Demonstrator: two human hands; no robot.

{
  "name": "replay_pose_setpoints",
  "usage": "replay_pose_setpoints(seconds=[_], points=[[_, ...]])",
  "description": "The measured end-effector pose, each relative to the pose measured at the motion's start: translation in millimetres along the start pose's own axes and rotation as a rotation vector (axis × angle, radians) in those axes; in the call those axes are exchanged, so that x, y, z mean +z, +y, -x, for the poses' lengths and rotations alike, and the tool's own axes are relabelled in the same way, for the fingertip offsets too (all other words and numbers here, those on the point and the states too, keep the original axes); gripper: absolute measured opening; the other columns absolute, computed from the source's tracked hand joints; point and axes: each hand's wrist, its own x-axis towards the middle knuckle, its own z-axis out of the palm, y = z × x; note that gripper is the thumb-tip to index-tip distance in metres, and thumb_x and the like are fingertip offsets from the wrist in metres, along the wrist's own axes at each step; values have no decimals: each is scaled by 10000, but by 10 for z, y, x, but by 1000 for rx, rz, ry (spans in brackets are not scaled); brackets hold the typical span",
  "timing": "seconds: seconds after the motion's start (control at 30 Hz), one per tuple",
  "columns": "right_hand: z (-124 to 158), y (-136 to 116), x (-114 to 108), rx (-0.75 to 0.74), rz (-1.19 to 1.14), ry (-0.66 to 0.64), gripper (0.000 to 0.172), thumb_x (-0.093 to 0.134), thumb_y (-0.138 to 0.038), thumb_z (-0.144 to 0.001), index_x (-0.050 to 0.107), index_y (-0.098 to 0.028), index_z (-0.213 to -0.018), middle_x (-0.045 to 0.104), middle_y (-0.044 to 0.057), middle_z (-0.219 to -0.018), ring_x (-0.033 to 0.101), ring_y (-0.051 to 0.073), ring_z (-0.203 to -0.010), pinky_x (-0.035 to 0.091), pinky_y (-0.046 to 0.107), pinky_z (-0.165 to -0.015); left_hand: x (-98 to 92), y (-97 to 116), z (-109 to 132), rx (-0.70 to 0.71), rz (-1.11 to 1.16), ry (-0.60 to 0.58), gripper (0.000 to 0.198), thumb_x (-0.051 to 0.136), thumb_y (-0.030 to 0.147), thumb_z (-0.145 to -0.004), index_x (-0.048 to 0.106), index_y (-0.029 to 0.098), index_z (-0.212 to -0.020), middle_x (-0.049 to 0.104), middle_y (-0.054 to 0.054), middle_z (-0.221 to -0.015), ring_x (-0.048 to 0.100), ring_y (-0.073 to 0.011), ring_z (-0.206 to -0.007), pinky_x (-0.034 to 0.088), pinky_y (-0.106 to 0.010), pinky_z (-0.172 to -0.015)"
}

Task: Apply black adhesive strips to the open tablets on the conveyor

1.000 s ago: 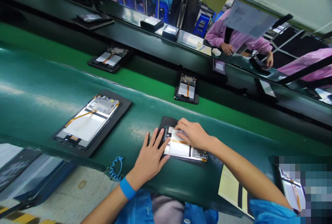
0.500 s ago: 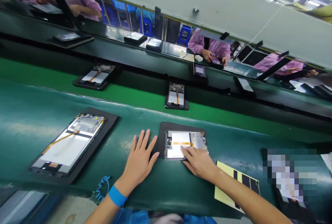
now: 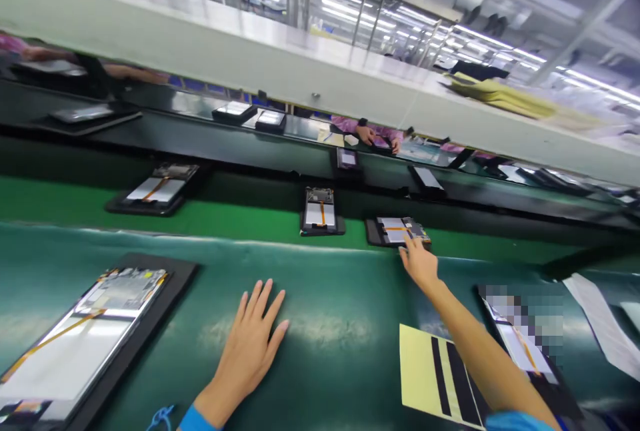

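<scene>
My left hand [image 3: 250,344] lies flat on the dark green mat with its fingers spread, holding nothing. My right arm reaches forward, and my right hand [image 3: 419,263] touches the near edge of an opened tablet on a black tray [image 3: 395,231] that sits on the bright green conveyor belt [image 3: 225,218]. The fingers of that hand are stretched out over the tray's edge. The tablet shows a white panel and an orange ribbon cable.
A larger opened tablet on a black tray [image 3: 90,331] lies at my near left. Two more trays [image 3: 320,214] [image 3: 155,191] ride the belt. A yellow sheet with black strips [image 3: 435,378] lies by my right forearm. Workers in pink sleeves [image 3: 370,131] sit across the line.
The tray with the tablet has moved from the mat in front of me out onto the green belt, pushed by my right hand. My left hand stayed flat on the mat. My view tilted upward.
</scene>
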Motion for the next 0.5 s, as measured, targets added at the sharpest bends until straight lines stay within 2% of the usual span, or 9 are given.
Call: replay_pose_setpoints(seconds=[0.07,0.17,0.27,0.33,0.4,0.5], points=[[-93,-256,12,26,-87,-15,436,447,-311,-1017,568,-223,-1427,656,131,-1276,697,219,-970,491,282,-755,50,-80,-157,6,53,-17,508,407,427,-1031,519,219,-1481,408,-112,-1612,326,-320,-1517,316,-569,-1216],[-259,-708,61,23,-250,-78,364,520,-404,-999,656,-277,-1312,711,51,-1189,682,189,-1069,489,255,-861,161,-200,-564,-48,219,-107,498,403,465,-1022,571,245,-1436,488,-76,-1564,361,-294,-1503,286,-549,-1238],[-459,-1108,60,102,-403,-126,403,513,-424,-1001,627,-253,-1347,700,64,-1263,655,206,-1170,485,283,-934,320,-308,-1107,-244,491,-203,542,481,550,-953,628,234,-1368,533,-67,-1528,379,-284,-1494,238,-504,-1262],[-577,-1314,21,186,-500,-158,462,530,-438,-989,586,-221,-1393,677,101,-1325,637,237,-1224,487,322,-969,444,-355,-1463,-308,548,-210,620,497,586,-914,615,180,-1368,523,-112,-1531,376,-301,-1494,242,-502,-1257],[-670,-1469,-26,271,-606,-201,481,582,-466,-953,618,-193,-1347,690,133,-1306,647,268,-1220,502,348,-964,568,-363,-1765,-353,574,-209,674,479,591,-897,590,121,-1367,514,-168,-1527,365,-321,-1498,252,-507,-1248],[-785,-1612,-58,376,-791,-244,473,679,-479,-872,684,-183,-1241,721,128,-1252,671,281,-1187,523,333,-938,731,-322,-2069,-441,626,-247,673,459,611,-876,597,122,-1318,578,-205,-1449,412,-343,-1468,307,-500,-1221]])
